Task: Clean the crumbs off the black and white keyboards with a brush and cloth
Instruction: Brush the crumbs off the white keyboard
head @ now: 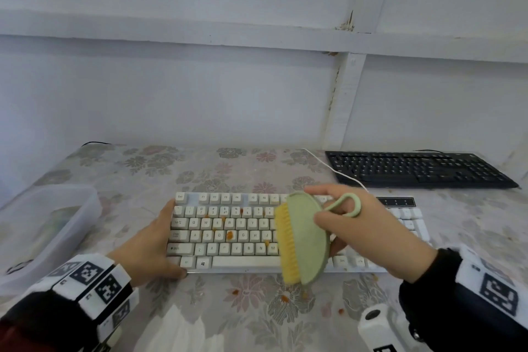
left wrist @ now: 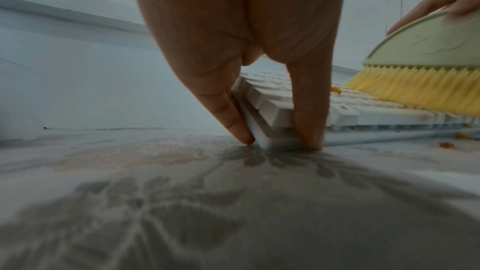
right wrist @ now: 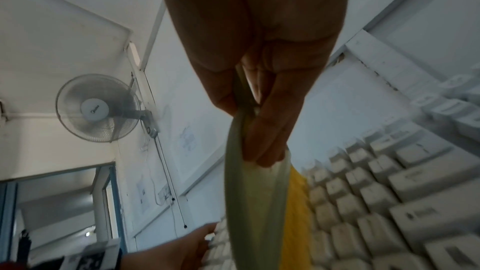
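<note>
A white keyboard (head: 228, 237) lies across the middle of the flowered table, with orange crumbs (head: 229, 235) among its keys. My left hand (head: 154, 246) holds its left end, thumb at the front corner and fingers along the side; the left wrist view shows finger and thumb pinching that corner (left wrist: 270, 137). My right hand (head: 357, 226) grips a green brush (head: 304, 237) with yellow bristles (head: 285, 246), tilted on edge over the keyboard's middle. In the right wrist view my fingers (right wrist: 267, 131) clamp the brush back (right wrist: 254, 202). A black keyboard (head: 417, 170) lies at the back right.
A clear plastic tub (head: 43, 226) stands at the left edge of the table. More crumbs (head: 284, 298) lie on the tablecloth in front of the white keyboard. A white cable (head: 334, 168) runs back between the two keyboards. The wall is close behind the table.
</note>
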`<state>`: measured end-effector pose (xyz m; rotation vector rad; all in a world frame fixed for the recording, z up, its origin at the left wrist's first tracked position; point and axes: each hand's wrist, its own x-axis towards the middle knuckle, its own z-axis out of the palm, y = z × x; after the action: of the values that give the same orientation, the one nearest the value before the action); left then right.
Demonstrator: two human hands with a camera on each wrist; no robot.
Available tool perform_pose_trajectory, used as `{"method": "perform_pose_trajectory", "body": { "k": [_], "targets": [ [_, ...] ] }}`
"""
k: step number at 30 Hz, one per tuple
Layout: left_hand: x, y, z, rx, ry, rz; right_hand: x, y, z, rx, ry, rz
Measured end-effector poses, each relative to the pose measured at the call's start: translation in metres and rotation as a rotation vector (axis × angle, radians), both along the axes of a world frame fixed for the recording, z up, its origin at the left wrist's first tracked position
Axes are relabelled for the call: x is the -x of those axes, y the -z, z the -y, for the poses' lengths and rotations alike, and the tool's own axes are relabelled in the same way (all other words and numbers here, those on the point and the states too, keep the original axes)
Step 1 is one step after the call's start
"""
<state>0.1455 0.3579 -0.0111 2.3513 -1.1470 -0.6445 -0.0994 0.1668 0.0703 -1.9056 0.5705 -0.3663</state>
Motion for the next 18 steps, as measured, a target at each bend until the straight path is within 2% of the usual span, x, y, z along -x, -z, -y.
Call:
{"method": "perform_pose_trajectory", "body": {
  "k": [4,9,13,18],
  "targets": [
    [-0.001,0.003,-0.001,0.023,-0.002,-0.008,-0.009,-0.005,0.005,0.024,0.104,0.129],
    [-0.004,0.005,-0.001,0.03,0.007,-0.013,-0.007,0.015,-0.01,0.048,0.059,0.01],
    [-0.004,0.006,-0.001,0.031,0.001,-0.022,-0.001,0.005,-0.009,-0.017,0.0,0.001],
    [-0.002,0.005,-0.001,0.029,0.007,-0.009,-0.008,-0.008,0.003,0.015,0.108,0.154]
  ]
}}
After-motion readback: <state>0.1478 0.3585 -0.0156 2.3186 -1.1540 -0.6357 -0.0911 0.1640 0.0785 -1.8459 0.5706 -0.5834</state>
